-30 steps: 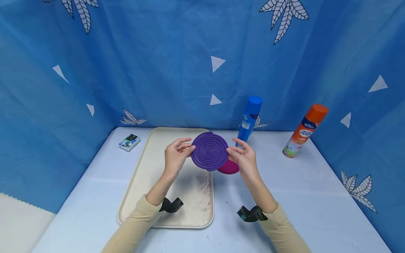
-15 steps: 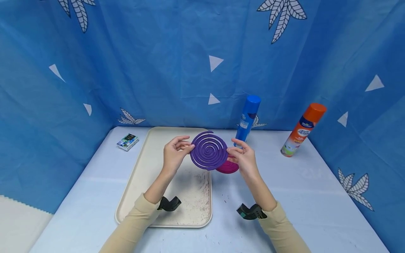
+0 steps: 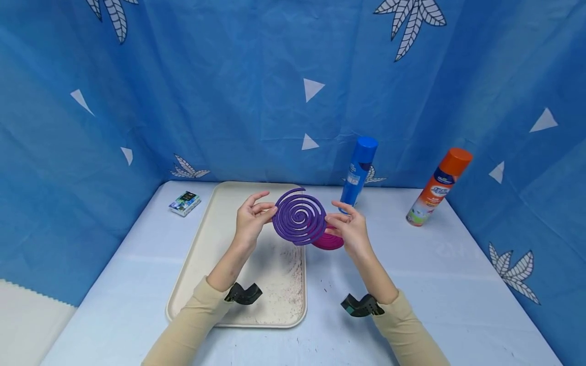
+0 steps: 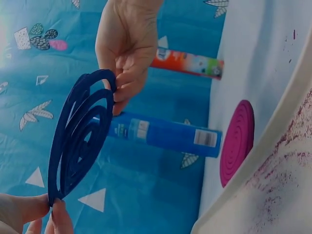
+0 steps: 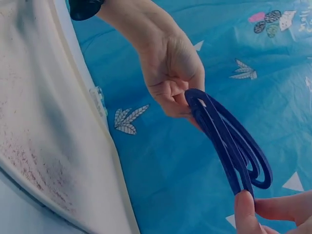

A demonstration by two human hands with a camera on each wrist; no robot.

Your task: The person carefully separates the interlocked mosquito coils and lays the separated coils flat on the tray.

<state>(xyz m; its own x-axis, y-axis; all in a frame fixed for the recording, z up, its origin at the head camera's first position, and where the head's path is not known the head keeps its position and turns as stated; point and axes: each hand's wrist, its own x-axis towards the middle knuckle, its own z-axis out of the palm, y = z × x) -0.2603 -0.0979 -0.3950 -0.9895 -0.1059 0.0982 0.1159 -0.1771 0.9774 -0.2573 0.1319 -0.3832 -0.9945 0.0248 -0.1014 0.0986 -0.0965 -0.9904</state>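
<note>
1. Since the earlier frames the purple coil (image 3: 299, 217) had spread: its spiral turns, packed flat a second before, now showed gaps between them, and the two halves stood pulled partly apart.
2. The left hand (image 3: 249, 219) pinched the coil's left edge between thumb and fingertips, the other fingers loosely raised.
3. The right hand (image 3: 350, 229) pinched the opposite edge the same way (the right wrist view showed thumb and finger closed on the rim).
4. The coil hung in the air above the far right corner of the cream tray (image 3: 206, 264), touching nothing but the hands.
5. A pink coil (image 3: 328, 240) lay flat on the table (image 3: 458, 284) just beside the tray's right rim, under the purple one.
6. Reddish dust speckled the tray's right part.
7. Right of the tray and well apart from it stood a blue spray can (image 3: 359, 170) and, farther right, an orange-capped can (image 3: 437, 189).
8. A small box (image 3: 185, 203) lay just left of the tray's far corner.
</note>
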